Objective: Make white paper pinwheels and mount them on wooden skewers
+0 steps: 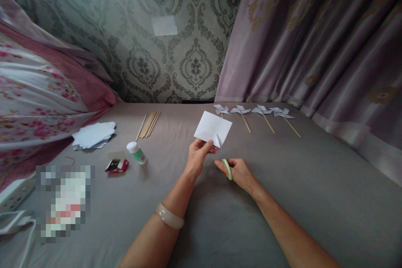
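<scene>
My left hand (199, 155) pinches a white paper square (211, 126) by its lower edge, thumb on top and fingers beneath. In my right hand (240, 171) is a pair of scissors (226, 167) with light green handles. The blades reach up over the paper's lower right part, near my left thumb. Whether they have cut into the sheet at this point I cannot tell. Beyond the paper, several white paper pinwheels (263, 110) on wooden sticks lie in a row at the back right.
On the left lie a stack of white paper (94, 135), several wooden sticks (151, 124), a glue bottle (137, 153) with a white cap and a small red box (116, 166). A power strip (17, 192) with cables is at the left edge. Curtains (266, 37) hang on the right.
</scene>
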`<state>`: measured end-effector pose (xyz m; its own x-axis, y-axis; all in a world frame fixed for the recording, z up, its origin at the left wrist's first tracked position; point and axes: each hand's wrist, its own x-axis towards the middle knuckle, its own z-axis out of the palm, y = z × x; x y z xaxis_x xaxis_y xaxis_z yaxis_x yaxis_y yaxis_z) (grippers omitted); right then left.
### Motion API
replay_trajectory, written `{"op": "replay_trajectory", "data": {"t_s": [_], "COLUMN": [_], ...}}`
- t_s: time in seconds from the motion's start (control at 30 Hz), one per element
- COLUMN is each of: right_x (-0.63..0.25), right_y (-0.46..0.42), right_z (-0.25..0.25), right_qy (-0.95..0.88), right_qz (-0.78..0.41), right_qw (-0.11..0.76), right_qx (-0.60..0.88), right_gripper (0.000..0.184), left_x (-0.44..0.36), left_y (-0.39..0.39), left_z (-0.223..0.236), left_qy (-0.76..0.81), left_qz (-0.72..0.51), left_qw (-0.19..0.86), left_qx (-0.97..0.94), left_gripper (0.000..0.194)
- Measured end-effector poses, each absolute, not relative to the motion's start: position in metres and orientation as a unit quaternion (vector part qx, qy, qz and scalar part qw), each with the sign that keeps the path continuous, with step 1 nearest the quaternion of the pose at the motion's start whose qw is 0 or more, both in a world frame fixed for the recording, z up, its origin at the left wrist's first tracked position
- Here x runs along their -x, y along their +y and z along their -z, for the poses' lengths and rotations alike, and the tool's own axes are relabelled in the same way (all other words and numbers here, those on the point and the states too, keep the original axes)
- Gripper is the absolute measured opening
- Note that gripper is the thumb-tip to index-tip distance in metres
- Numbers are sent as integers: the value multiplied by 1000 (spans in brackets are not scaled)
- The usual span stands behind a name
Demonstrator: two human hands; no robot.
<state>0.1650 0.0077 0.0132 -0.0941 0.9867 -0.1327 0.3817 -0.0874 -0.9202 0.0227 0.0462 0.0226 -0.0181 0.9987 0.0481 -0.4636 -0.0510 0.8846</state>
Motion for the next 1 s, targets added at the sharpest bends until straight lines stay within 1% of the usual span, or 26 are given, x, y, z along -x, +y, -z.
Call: {"op": "replay_trajectory", "data": {"t_s": [0.23, 1.0], "right_x": [-165, -165], "right_y": [9, 9], "right_z": [-12, -10], "right_qy": [-597, -590], "right_qz": [-435, -448], "right_qw": [333, 347], "right_qx": [586, 576], "right_gripper": [53, 49], "left_x": [-22, -23], "left_y": [47, 46], "left_z": [-21, -21], "left_qy": [351, 342], "left_qz": [-622, -618], "left_qw": [593, 604], "left_qx": [-373, -369], "left_gripper": [27, 26]}}
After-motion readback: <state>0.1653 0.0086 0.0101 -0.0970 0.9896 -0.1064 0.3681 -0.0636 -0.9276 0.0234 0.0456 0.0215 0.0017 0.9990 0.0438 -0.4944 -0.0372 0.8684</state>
